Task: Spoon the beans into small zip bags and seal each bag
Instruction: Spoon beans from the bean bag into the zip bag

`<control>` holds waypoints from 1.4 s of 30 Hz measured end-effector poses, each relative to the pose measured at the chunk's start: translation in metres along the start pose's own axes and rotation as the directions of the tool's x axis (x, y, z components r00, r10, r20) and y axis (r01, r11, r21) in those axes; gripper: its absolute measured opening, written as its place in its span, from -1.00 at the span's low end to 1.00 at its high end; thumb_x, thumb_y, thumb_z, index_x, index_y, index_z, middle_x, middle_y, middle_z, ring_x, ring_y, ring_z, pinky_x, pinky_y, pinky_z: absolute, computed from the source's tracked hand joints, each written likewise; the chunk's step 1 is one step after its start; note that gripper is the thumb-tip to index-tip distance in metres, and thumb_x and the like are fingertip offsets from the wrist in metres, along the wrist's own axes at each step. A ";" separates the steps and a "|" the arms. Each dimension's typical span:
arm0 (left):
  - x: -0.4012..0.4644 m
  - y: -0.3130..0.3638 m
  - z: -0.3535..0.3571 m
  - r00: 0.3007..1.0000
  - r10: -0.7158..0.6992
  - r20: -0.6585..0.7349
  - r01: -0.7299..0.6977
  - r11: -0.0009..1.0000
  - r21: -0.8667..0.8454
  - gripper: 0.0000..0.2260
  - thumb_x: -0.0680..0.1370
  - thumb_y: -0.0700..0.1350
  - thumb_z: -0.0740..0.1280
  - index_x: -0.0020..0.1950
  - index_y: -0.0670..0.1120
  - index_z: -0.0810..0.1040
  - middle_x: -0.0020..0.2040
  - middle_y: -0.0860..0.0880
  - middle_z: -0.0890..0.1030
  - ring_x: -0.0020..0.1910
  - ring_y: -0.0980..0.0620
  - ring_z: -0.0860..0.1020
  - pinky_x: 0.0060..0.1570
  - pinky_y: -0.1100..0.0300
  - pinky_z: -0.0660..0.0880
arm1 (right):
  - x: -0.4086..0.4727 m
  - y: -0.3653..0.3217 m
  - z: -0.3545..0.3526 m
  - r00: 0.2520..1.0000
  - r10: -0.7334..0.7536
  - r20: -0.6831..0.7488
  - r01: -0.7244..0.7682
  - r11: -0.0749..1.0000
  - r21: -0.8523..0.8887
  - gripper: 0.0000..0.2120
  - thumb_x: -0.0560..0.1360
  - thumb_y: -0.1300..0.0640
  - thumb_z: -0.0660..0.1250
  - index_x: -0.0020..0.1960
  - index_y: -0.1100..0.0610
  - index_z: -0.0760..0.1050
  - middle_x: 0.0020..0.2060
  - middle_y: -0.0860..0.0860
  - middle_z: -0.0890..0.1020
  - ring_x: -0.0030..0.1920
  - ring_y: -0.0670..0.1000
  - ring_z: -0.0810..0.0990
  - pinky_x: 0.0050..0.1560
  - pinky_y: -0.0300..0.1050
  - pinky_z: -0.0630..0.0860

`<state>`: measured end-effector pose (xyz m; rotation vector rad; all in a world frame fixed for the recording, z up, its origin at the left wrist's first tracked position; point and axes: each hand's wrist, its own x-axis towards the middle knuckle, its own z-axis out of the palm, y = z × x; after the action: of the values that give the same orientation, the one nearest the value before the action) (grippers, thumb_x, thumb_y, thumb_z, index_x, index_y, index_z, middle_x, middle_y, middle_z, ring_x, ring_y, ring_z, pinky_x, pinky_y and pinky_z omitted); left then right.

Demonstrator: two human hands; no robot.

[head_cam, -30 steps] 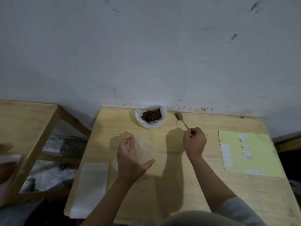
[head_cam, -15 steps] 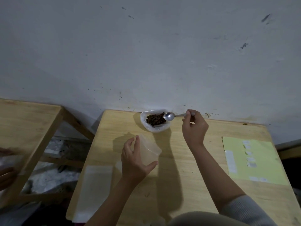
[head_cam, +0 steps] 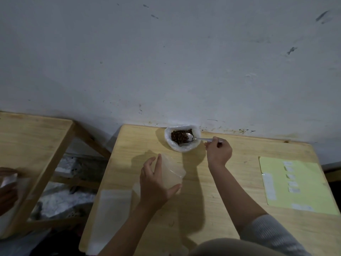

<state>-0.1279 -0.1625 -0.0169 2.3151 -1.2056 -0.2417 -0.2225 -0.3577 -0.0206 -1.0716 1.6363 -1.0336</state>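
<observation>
Head view. Right hand [head_cam: 218, 151] pinches the handle of a spoon [head_cam: 195, 138], whose bowl lies in the beans [head_cam: 179, 138] at the right side of the pile. The beans sit in a white bag [head_cam: 181, 147] at the far edge of the table [head_cam: 212, 209], against the wall [head_cam: 166, 61]. Left hand [head_cam: 155, 183] grips 1 clear zip bag [head_cam: 172, 172], mouth open and tilted toward the beans, held near the table's middle. A flat plastic stack [head_cam: 110, 217] lies at the near left. A yellow sheet [head_cam: 299, 187] with white labels lies at the right. A second wooden table [head_cam: 35, 145] stands at the left.
</observation>
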 end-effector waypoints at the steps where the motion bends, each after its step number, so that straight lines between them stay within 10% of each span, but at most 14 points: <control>1: 0.001 0.000 0.001 1.000 -0.001 0.006 0.001 1.000 -0.001 0.01 0.15 0.34 0.43 0.46 -0.14 0.25 0.27 -0.17 0.32 0.20 -0.18 0.43 0.16 -0.02 0.41 | 0.000 -0.001 -0.002 0.999 0.047 -0.002 -0.047 0.998 0.048 -0.85 0.55 0.17 0.25 -0.13 0.22 0.53 -0.27 0.20 0.66 -0.31 0.09 0.65 -0.15 -0.01 0.62; 9: 0.013 -0.003 0.004 1.000 -0.006 -0.007 0.006 1.000 -0.005 0.00 0.16 0.39 0.38 0.45 -0.14 0.28 0.26 -0.20 0.35 0.20 -0.18 0.42 0.15 -0.04 0.42 | 0.002 -0.018 -0.027 0.982 0.180 0.056 -0.188 0.955 0.230 -0.83 0.54 0.21 0.27 -0.05 0.33 0.54 -0.40 0.11 0.57 -0.41 -0.01 0.59 -0.28 -0.10 0.61; 21: 0.043 0.014 0.015 0.997 -0.030 0.073 0.037 0.995 -0.092 0.01 0.18 0.28 0.52 0.50 -0.04 0.18 0.35 -0.13 0.26 0.34 -0.12 0.25 0.34 -0.02 0.28 | -0.027 -0.037 -0.065 0.928 -0.248 0.279 0.229 0.968 0.101 -0.82 0.55 0.22 0.28 -0.21 0.06 0.54 -0.42 0.00 0.60 -0.37 -0.03 0.62 -0.15 0.06 0.62; 36: 0.039 0.005 0.020 0.987 -0.087 0.138 0.096 0.994 -0.054 0.04 0.18 0.33 0.48 0.52 -0.01 0.13 0.37 -0.13 0.24 0.36 -0.12 0.24 0.34 -0.02 0.22 | -0.008 -0.019 -0.019 0.876 -0.430 0.219 0.453 0.889 -0.068 -0.84 0.55 0.22 0.25 -0.02 0.22 0.61 -0.25 0.10 0.67 -0.27 0.01 0.64 -0.30 -0.48 0.43; 42: 0.037 0.001 0.021 0.992 -0.071 0.105 0.076 0.996 -0.039 0.04 0.14 0.44 0.29 0.49 -0.09 0.22 0.31 -0.19 0.33 0.29 -0.17 0.34 0.25 -0.06 0.32 | -0.003 0.000 0.007 0.979 -0.128 0.157 0.151 0.979 -0.138 -0.81 0.56 0.15 0.24 -0.11 0.18 0.60 -0.31 0.12 0.67 -0.22 0.07 0.64 -0.20 -0.24 0.49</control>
<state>-0.1152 -0.2000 -0.0310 2.3374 -1.1535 -0.4145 -0.2156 -0.3556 -0.0215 -1.3477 1.5550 -0.9081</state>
